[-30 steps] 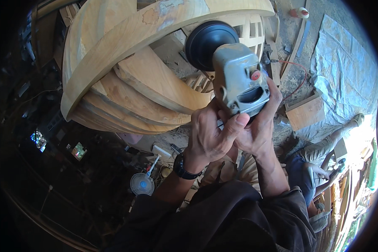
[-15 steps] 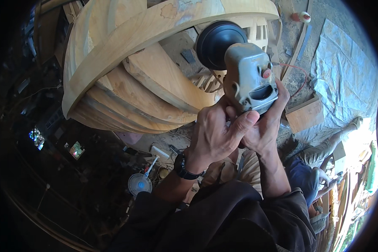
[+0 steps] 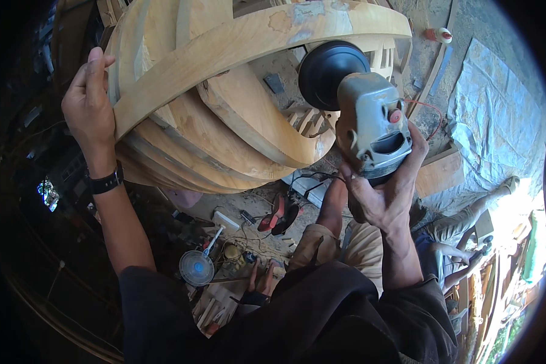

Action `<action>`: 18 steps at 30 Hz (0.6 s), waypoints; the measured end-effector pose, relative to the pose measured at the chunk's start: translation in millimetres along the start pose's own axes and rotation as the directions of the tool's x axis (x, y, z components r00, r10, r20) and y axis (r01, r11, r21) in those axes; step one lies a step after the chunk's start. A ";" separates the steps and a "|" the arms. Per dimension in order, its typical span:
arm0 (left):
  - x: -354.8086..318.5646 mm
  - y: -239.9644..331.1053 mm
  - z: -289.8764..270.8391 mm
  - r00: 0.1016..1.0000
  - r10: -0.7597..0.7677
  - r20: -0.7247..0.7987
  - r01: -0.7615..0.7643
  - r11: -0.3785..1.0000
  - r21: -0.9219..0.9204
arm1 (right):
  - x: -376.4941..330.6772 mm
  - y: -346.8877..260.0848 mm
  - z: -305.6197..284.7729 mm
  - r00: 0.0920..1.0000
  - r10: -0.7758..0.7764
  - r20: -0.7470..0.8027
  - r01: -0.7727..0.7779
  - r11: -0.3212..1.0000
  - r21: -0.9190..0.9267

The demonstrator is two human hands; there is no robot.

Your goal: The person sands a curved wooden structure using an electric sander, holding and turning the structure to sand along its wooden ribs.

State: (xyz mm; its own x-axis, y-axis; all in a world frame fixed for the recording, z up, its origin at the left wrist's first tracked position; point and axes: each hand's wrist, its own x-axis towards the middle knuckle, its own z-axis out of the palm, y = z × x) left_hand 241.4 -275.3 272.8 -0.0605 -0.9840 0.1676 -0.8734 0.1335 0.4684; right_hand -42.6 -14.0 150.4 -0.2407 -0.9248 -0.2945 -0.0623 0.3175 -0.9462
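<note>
My right hand [image 3: 385, 191] is wrapped around the body of a grey metal angle grinder [image 3: 373, 118] with a round black disc pad [image 3: 332, 74]. The pad is beside the curved wooden rim [image 3: 224, 45] of a large ribbed wooden frame; whether they touch cannot be told. At the rim's left end my left hand [image 3: 91, 100] is raised, its wrist overlapping the wood in view. That hand's fingers are partly bent, a finger or thumb pointing up, with nothing visible in them. Inside the frame, thick curved wooden ribs [image 3: 242, 115] run side by side.
A white and red bottle [image 3: 438, 35] and a bluish-grey sheet [image 3: 491, 115] lie at the right. A wooden block [image 3: 441, 175] sits by the sheet. Below are a small fan [image 3: 196, 268] and trailing cords. Another person [image 3: 437, 249] is at lower right; someone's legs [image 3: 261, 276] show below.
My left hand has left the grinder and swung out to the frame's left end. The right hand alone now holds the grinder, which appears slightly lower and further right, as does the frame.
</note>
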 end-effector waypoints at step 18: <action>4.7 13.0 3.0 0.977 -0.025 0.212 -0.004 0.990 0.138 | 9.7 -14.5 -19.2 0.993 0.066 0.101 -0.075 0.994 0.083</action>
State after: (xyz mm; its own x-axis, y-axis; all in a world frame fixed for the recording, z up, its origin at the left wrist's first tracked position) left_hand 228.4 -278.5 277.0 -0.1393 -0.9897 -0.0317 -0.9314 0.1201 0.3436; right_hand -62.6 -23.5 163.8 -0.1448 -0.9183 -0.3685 0.0365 0.3672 -0.9294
